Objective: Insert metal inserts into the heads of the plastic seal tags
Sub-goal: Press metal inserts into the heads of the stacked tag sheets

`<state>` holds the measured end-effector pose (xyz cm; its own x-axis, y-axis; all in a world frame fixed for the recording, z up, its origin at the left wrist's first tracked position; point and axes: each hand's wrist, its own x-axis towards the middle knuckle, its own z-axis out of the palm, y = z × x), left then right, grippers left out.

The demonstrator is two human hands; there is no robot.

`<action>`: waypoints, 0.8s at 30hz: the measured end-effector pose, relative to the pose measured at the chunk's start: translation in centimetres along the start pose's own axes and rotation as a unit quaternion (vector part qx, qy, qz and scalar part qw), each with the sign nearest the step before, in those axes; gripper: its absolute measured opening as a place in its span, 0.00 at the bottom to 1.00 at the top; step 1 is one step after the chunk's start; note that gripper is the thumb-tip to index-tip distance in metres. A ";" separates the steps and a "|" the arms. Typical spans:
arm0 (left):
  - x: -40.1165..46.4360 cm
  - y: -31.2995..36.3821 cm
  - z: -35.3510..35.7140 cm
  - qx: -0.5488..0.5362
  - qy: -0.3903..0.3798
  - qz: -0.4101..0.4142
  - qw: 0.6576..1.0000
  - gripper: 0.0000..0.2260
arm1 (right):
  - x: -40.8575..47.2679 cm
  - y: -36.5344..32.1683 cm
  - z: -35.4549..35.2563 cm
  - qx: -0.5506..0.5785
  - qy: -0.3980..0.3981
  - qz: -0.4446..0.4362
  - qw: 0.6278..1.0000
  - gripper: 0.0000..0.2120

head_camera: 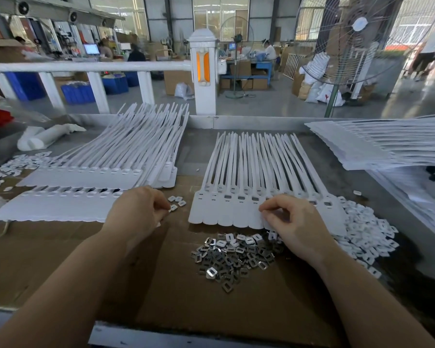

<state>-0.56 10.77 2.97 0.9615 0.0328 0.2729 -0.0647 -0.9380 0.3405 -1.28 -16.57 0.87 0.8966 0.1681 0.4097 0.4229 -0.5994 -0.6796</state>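
A row of joined white plastic seal tags (226, 212) lies in the middle of the table, straps pointing away from me; several heads show grey metal inserts (241, 197). Below it is a loose heap of metal inserts (234, 259). My right hand (294, 227) rests over the tag row's right part, thumb and forefinger pinched together just above a tag head; what they pinch is too small to tell. My left hand (136, 212) is curled left of the row, its fingertips pinching a small white cap (173, 207) beside a few loose caps (177, 200).
Two more strips of tags (60, 209) and a fanned stack (136, 146) lie at the left. Another stack (387, 146) sits at the right. A pile of white caps (367, 232) lies right of my right hand. Cardboard (186, 297) covers the table front.
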 end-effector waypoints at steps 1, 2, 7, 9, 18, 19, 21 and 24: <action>-0.1 0.5 0.1 -0.034 0.000 0.016 0.999 0.04 | 0.0 0.0 0.0 -0.001 -0.001 0.000 1.000 0.10; -0.2 1.0 0.2 -0.071 -0.013 0.035 0.997 0.05 | 0.0 0.0 0.0 -0.002 -0.002 0.000 1.000 0.10; -1.0 4.0 0.4 -0.160 -0.180 0.143 0.960 0.08 | 0.0 -0.1 -0.1 -0.002 -0.006 -0.004 1.000 0.09; -1.2 4.6 0.7 -0.157 -0.224 0.155 0.949 0.04 | 0.0 -0.2 -0.1 0.001 -0.006 -0.003 1.000 0.08; -1.4 5.3 1.3 -0.164 -0.210 0.124 0.956 0.05 | 0.0 -0.2 -0.2 0.000 -0.004 0.002 1.000 0.07; -1.2 5.4 1.4 -0.175 -0.196 0.115 0.958 0.06 | -0.1 -0.2 -0.2 -0.001 -0.003 0.002 1.000 0.07; -1.0 5.6 1.5 -0.222 -0.177 0.095 0.954 0.06 | 0.0 -0.2 -0.2 -0.003 -0.004 0.006 1.000 0.07; -0.6 6.2 1.5 -0.335 -0.161 0.042 0.927 0.03 | 0.0 -0.3 -0.2 -0.006 -0.008 0.004 1.000 0.07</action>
<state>-1.19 4.41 3.59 0.9685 -0.2364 0.0783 -0.1912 -0.5042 0.8421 -1.41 -16.55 1.17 0.9023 0.1749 0.3941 0.4135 -0.6102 -0.6758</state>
